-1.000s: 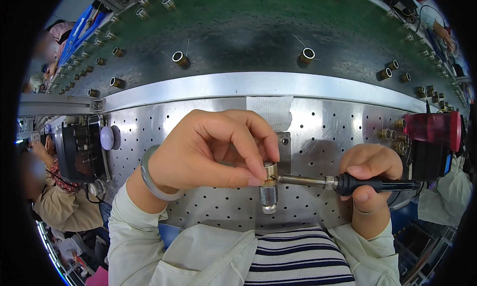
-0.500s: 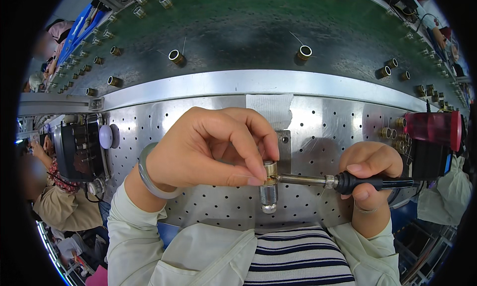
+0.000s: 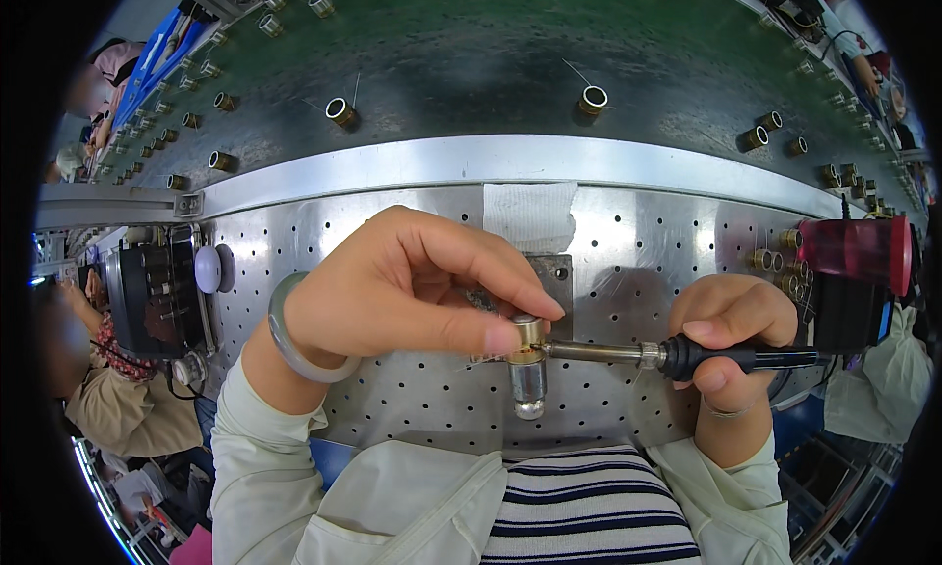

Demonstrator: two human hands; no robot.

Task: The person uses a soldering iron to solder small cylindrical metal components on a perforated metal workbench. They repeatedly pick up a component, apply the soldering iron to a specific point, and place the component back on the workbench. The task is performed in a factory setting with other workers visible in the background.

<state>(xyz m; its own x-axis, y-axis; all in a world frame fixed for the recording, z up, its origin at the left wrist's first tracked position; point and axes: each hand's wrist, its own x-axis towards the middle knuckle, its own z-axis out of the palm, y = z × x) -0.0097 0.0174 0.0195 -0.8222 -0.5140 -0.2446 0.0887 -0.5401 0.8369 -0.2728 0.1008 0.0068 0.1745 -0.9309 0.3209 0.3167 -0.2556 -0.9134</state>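
In my left hand (image 3: 422,290), thumb and forefinger close around the top of a small brass-coloured metal cylinder (image 3: 531,329), with the thumb on its left side and the forefinger reaching past its upper right. The cylinder sits on a shiny round-ended metal post (image 3: 529,386). My right hand (image 3: 736,324) grips a soldering iron (image 3: 687,357) by its black handle, held level. The iron's tip touches or nearly touches the cylinder's right side, just above the post. Where the tip ends is too small to make out.
Beyond an aluminium rail (image 3: 442,164) runs a green conveyor belt (image 3: 461,64) carrying several small metal cylinders with thin wires. White paper (image 3: 530,216) lies on the perforated metal bench (image 3: 628,246). More cylinders (image 3: 775,263) stand beside a red-and-black device (image 3: 854,256) at right. People sit at far left.
My left forefinger has straightened and moved rightward across the cylinder's top, with the fingers less curled. The cylinders on the belt have shifted slightly left. The soldering iron is almost unmoved.
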